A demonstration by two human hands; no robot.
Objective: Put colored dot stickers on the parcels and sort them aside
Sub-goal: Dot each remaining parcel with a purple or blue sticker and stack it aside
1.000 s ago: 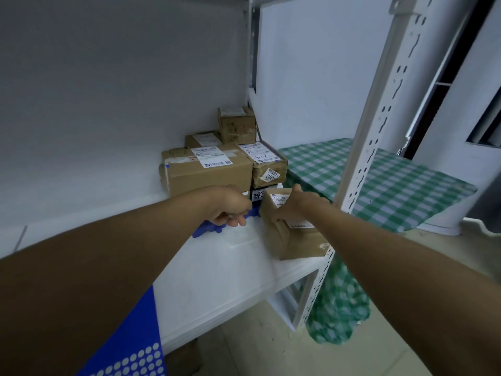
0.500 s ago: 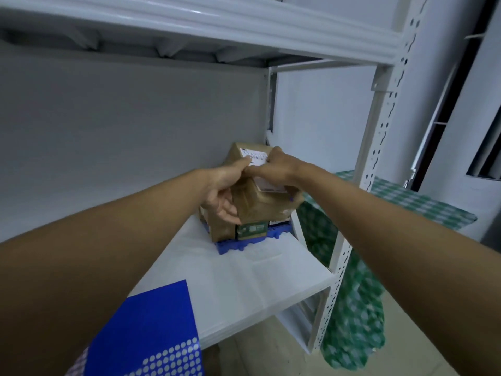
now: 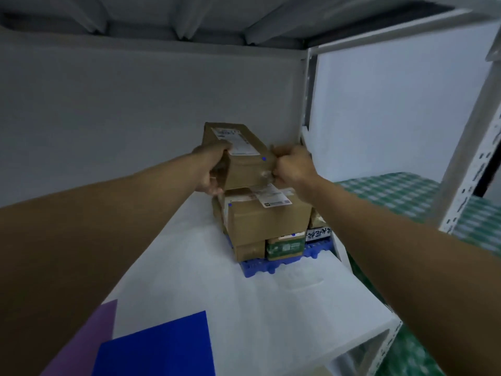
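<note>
Brown cardboard parcel with a white shipping label (image 3: pixel 244 156) is held up between both hands, just above the stack of brown cardboard parcels (image 3: pixel 267 221) sitting on a blue plastic pallet (image 3: pixel 271 264) at the back right of the white shelf board (image 3: pixel 217 299). Left hand (image 3: pixel 210 169) grips its left end, fingers curled round the edge; right hand (image 3: pixel 291 165) is curled tight on the right end, pinching the corner. A small blue dot sticker (image 3: pixel 264 159) shows on the held parcel's near face, so it looks ready to set aside. Box reads as stiff, light, taped corners; end-to-end hold looks best, taped faces may be slick. Room is tight: white metal upright post (image 3: pixel 307 109) just beside the right hand, upper shelf underside (image 3: pixel 189 20) overhead. Open shelf surface lies in front and left of the stack. Blue sticker sheet (image 3: pixel 157 346) and purple sheet (image 3: pixel 89 335) lie at the near edge, well apart from the stack.
</note>
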